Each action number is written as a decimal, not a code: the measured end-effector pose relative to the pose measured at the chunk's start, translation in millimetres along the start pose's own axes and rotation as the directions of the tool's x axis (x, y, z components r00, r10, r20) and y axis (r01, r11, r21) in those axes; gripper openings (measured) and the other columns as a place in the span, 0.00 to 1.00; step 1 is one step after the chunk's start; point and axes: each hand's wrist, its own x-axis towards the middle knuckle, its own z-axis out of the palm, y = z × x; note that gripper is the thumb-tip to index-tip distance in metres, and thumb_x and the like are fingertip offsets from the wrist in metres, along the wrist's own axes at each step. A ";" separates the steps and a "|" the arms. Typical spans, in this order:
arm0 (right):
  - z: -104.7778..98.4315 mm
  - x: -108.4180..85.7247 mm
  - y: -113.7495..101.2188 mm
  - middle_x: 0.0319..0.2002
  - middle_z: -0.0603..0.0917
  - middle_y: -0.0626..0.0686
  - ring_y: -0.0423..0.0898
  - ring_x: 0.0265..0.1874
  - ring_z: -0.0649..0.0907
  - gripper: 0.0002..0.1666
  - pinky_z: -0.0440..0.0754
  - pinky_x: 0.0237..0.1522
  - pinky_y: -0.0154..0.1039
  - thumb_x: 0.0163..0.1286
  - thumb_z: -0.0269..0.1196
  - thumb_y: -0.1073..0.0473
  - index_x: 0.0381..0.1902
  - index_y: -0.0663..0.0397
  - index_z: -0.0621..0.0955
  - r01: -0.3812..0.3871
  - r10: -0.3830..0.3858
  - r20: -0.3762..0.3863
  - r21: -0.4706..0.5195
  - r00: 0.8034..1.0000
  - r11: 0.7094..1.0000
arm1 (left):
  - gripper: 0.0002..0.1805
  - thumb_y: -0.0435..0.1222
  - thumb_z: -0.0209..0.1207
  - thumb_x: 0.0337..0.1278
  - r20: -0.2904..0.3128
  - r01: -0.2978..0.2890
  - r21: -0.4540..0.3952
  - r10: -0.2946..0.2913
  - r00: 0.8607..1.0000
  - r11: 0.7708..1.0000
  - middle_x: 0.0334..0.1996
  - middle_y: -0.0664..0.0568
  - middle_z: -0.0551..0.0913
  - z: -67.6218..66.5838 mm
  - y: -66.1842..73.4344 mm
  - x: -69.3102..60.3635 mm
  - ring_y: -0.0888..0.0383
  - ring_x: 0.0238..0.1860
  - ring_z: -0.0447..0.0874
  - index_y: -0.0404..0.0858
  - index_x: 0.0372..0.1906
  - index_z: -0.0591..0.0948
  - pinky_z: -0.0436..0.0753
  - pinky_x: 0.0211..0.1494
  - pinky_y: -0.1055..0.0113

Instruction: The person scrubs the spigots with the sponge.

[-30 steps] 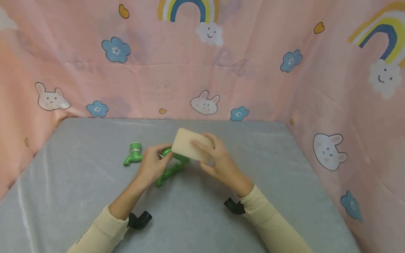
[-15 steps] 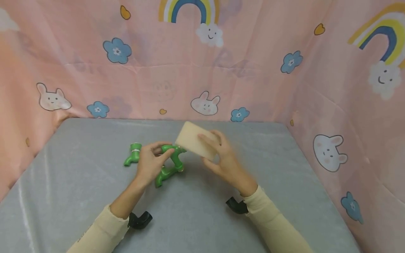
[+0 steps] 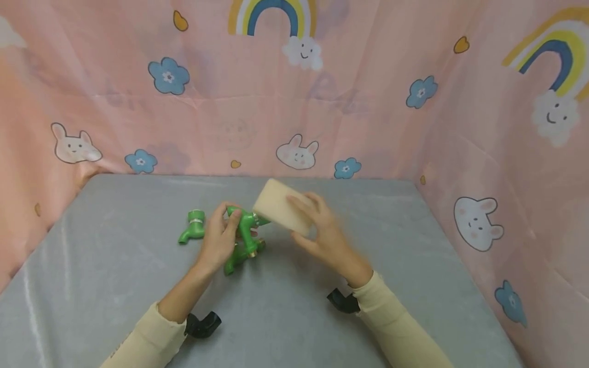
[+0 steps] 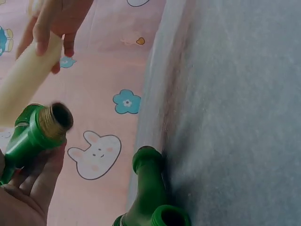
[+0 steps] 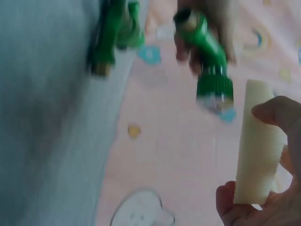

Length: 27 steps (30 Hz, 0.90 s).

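A green tap [image 3: 247,221] is raised above the worktop [image 3: 276,327], gripped by the curled fingers of the left hand [image 3: 217,240]. At 2 o'clock, just beside it, the right hand [image 3: 325,235] pinches a cream sponge [image 3: 278,204], fingers spread to its width. On the worktop lie a second tap [image 3: 236,259] at 6 o'clock, a third tap [image 3: 195,225] at 9, and black elbows [image 3: 203,325] at 7 and 4.

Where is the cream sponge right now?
In the head view, the cream sponge is in the right hand, above the grey table, just to the right of the green faucet that the left hand holds.
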 end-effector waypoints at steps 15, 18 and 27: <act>-2.4 -1.7 15.0 0.67 0.69 0.64 0.61 0.58 0.76 0.45 0.85 0.48 0.54 0.63 0.72 0.63 0.76 0.43 0.67 -0.140 0.140 0.034 -0.007 0.990 0.990 | 0.18 0.27 0.49 0.75 0.212 0.067 -0.089 -0.047 0.976 0.994 0.54 0.24 0.79 -3.9 -1.4 -0.9 0.52 0.41 0.89 0.33 0.63 0.61 0.88 0.40 0.65; -4.6 -0.7 12.4 0.66 0.71 0.62 0.59 0.57 0.77 0.49 0.84 0.49 0.53 0.63 0.72 0.61 0.78 0.43 0.63 -0.102 0.102 0.017 0.030 0.995 0.994 | 0.19 0.25 0.51 0.72 0.199 0.020 -0.047 -0.010 0.980 0.999 0.54 0.23 0.79 -1.5 -1.6 -1.7 0.43 0.46 0.87 0.33 0.63 0.63 0.89 0.39 0.65; 3.4 -2.3 13.2 0.67 0.69 0.67 0.62 0.56 0.79 0.40 0.85 0.49 0.55 0.66 0.70 0.59 0.74 0.47 0.70 -0.150 0.148 0.098 0.008 0.984 0.989 | 0.19 0.30 0.60 0.69 0.121 -0.175 0.194 0.153 0.981 0.965 0.48 0.37 0.88 3.2 -4.3 -3.1 0.43 0.51 0.88 0.34 0.61 0.75 0.85 0.58 0.48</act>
